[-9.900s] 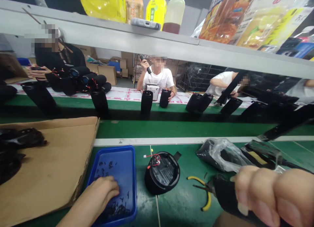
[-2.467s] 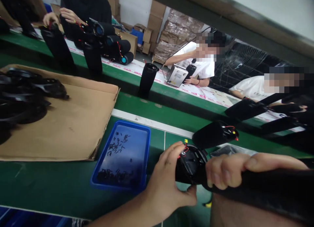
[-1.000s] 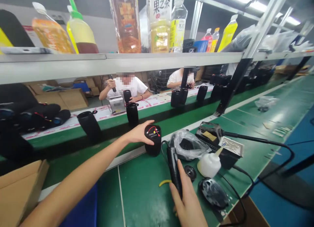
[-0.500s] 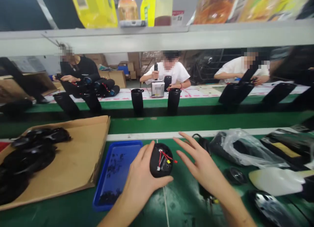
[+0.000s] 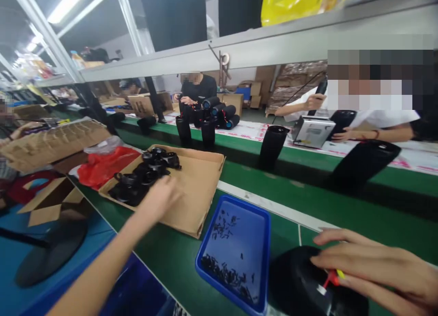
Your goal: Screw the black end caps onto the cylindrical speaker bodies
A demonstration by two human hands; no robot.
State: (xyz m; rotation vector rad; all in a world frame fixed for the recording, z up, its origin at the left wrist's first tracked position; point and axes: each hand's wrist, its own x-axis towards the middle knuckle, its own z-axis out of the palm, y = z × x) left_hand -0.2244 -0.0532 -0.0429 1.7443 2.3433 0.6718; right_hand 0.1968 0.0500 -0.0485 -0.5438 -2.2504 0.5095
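My left hand [image 5: 167, 193] is over the cardboard tray [image 5: 195, 202], beside a heap of glossy black plastic parts [image 5: 137, 181]. Motion smears its fingers, so whether they hold a part cannot be made out. At the lower right, my right hand [image 5: 379, 266] curves over a black cylindrical housing [image 5: 294, 279] and grips it near its end. Red wires [image 5: 331, 278] with a white connector [image 5: 321, 289] stick out under the fingers. Between the hands lies a blue tray [image 5: 239, 243] with many small black pieces scattered in it.
Black cylinders [image 5: 273, 145] stand along the far side of the green bench [image 5: 246, 170]. Opposite, a person in white holds a tool above a metal box [image 5: 313, 131]; another in black works farther left. A red plastic bag [image 5: 106, 165] lies left of the cardboard tray. A shelf [image 5: 191, 56] spans above.
The view has swung left. My left hand has let go of the black housing and moved to the parts in the cardboard tray. My right hand has come onto the housing.
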